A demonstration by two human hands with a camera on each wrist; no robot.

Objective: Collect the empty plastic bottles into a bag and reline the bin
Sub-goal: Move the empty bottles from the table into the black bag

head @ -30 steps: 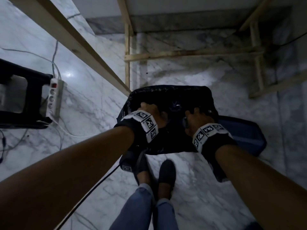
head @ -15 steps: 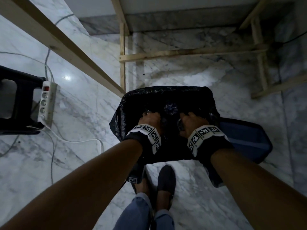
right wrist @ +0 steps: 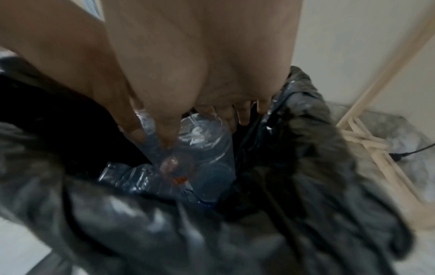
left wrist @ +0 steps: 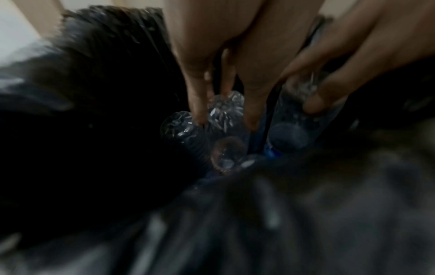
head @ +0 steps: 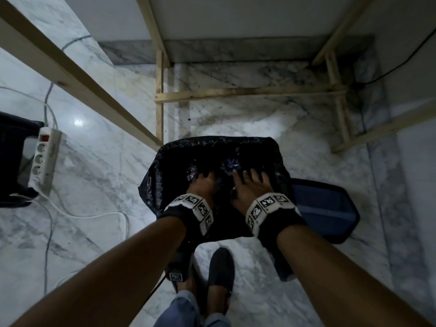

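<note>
A white power strip point(head: 44, 159) and its cables lie on the grey-veined marble floor point(head: 99, 180) to the left, near a pale wooden frame point(head: 250, 92). A blue bin point(head: 328, 208) lies on the floor, touching the right side of the crinkled black plastic bag point(head: 165, 171). Clear empty plastic bottles point(left wrist: 226, 111) stand packed inside the bag. Both arms reach down into its mouth: the left hand point(head: 203, 185) and the right hand point(head: 250, 185) press straight, spread fingers point(left wrist: 252, 104) onto the bottles.
</note>
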